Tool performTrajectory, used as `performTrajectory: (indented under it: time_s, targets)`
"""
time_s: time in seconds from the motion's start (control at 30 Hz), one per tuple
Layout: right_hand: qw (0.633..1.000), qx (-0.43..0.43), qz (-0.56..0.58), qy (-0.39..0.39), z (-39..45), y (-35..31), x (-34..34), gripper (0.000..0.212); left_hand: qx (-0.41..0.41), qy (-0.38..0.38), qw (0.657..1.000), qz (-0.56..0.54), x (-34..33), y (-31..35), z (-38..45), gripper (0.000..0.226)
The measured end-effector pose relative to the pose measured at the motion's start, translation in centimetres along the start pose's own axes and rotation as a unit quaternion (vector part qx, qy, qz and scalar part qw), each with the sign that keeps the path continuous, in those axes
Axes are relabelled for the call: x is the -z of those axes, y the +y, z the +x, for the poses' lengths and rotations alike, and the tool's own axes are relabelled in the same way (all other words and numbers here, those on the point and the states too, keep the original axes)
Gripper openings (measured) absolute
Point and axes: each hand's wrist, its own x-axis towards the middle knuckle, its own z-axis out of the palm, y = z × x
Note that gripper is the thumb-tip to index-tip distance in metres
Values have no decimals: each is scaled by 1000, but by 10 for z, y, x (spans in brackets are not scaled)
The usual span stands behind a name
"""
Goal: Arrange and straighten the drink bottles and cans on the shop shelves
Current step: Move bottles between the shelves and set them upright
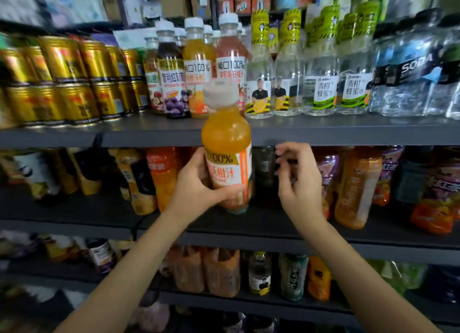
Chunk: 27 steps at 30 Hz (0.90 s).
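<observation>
left hand [196, 183] grips orange juice bottle [227, 146], off-shelf, in front of top shelf [323, 131] edge. right hand [297, 181] beside it, fingers loosely curled, empty. top row mostly straight; bottle unplaced, lower rows untidy.

One head view only, looking forward and slightly down, close to the shelves [154, 136], both forearms reaching in from the bottom edge, upper rows near eye level, wide-angle bend at the sides

Glossy gold metal cans [74, 84], clear plastic orange juice bottle [227, 148], matt grey shelf [348, 131].
</observation>
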Motion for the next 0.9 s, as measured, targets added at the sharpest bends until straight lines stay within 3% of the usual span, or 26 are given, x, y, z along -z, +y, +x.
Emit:
performTrajectory:
  time_s: [0.13,0.23,0.3,0.4,0.6,0.7,0.9]
  targets:
    - [998,56,-7,10,51,-29,-27,27,-36,69,997,1,48,35,43,52]
    - [998,32,-42,25,98,-37,-57,27,-40,115,992,29,74,39,79,44]
    - [999,-5,-44,-14,121,-34,-80,22,-9,131,990,44,81,30,101,49]
    - [987,-82,-35,-135,133,-26,-107,14,37,138,988,60,84,8,127,51]
    - [940,-106,-106,-307,138,-18,-122,56,37,34,992,112,75,-13,160,53]
    - [943,-123,-103,-291,138,-12,-120,56,40,-5,989,144,76,-27,151,70]
    - [942,-133,-157,-267,141,-7,-122,53,29,-41,997,58,82,-27,148,64]
